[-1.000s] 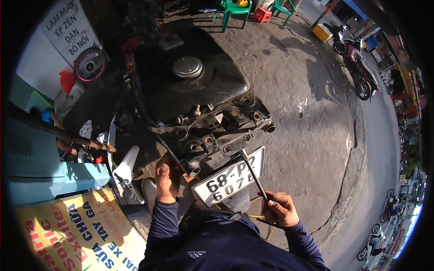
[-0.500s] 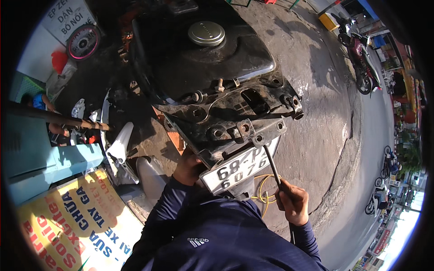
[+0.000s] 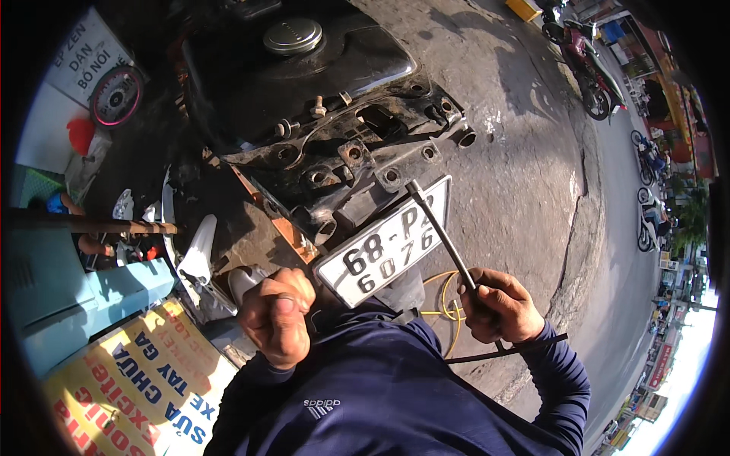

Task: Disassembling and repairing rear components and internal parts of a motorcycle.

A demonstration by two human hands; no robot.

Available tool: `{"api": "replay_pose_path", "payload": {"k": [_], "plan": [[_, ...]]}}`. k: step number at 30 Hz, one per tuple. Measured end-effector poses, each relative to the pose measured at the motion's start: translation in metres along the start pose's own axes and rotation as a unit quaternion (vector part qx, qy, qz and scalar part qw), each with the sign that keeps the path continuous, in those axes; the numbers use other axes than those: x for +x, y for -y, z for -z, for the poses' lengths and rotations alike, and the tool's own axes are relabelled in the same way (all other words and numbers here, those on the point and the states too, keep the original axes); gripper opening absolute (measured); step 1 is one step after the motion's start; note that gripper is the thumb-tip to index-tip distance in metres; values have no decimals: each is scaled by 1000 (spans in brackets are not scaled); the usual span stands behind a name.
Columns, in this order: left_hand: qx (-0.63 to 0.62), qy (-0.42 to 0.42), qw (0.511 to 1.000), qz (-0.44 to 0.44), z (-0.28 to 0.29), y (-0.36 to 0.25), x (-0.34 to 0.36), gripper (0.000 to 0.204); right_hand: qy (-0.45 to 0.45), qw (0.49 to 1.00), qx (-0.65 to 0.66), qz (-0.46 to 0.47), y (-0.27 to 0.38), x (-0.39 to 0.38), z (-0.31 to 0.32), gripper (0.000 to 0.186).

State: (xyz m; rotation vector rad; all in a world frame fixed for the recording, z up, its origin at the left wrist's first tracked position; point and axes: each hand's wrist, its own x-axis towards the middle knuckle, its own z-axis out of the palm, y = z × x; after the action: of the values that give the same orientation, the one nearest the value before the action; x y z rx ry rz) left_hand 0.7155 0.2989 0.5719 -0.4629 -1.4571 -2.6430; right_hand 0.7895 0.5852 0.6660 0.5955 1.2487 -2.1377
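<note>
right hand (image 3: 502,308) is closed around t-handle wrench (image 3: 437,228), near its crossbar. wrench slants across white number plate (image 3: 380,257), tip near black rear frame (image 3: 411,161); contact not clear. left hand (image 3: 277,315) is curled, beside plate; cannot tell if it holds something. two bolts (image 3: 319,108) sit by black tank (image 3: 296,83).

Head view, fisheye: we are looking steeply down from head height, facing forward over the licence plate (image 3: 386,242) to the black fuel tank (image 3: 304,72); we are viewing left hand (image 3: 280,315) and right hand (image 3: 502,304) closely, the street (image 3: 612,285) distantly, at right.
</note>
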Motion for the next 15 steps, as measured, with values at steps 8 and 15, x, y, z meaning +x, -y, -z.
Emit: {"api": "replay_pose_path", "payload": {"k": [8, 15], "plan": [[-297, 121, 873, 368, -102, 61, 8, 41, 189, 893, -386, 133, 32, 12, 13, 32], [-247, -70, 897, 359, -124, 68, 11, 20, 258, 876, -408, 0, 65, 27, 23, 23]]}}
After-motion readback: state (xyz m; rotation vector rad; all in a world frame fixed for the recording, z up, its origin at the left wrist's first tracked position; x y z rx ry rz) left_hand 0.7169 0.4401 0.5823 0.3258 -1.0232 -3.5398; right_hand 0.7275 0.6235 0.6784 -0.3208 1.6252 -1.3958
